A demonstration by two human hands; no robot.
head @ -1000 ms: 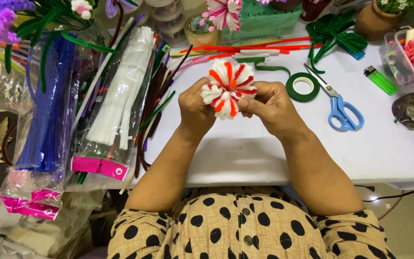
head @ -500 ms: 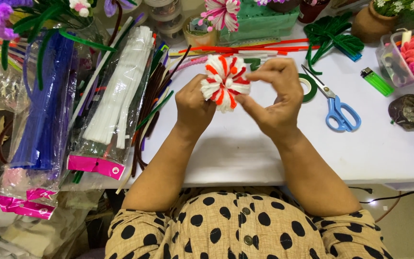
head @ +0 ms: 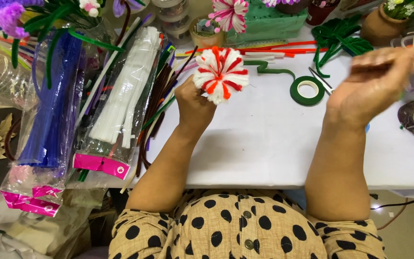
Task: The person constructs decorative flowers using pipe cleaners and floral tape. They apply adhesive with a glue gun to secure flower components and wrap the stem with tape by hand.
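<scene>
Here the red-and-white pipe-cleaner flower (head: 221, 73) sits upright above the white table (head: 264, 139), pinched from below by the left hand (head: 193, 103), whose fingers are closed round its base so that whatever stem it has is hidden in the fist. The bloom looks full and rounded, its striped petals fanned out on all sides, so by my judgement the shaping of the head is largely done; whether a stem is wrapped or any leaves are fitted cannot be seen. The right hand (head: 370, 84) is lifted well apart from the flower, near the table's far right side, fingers loosely curled and blurred, so I cannot tell whether it holds anything. Between the hands lies a roll of green floral tape (head: 307, 90), and just beside it the scissors (head: 320, 80), mostly covered by the right hand. To the left, bags of white pipe cleaners (head: 123, 96) and blue pipe cleaners (head: 49, 105) hang over the table edge. A second striped flower (head: 229, 13) stands at the back beside a green foam block (head: 271, 21), both cut off by the top of the frame.
</scene>
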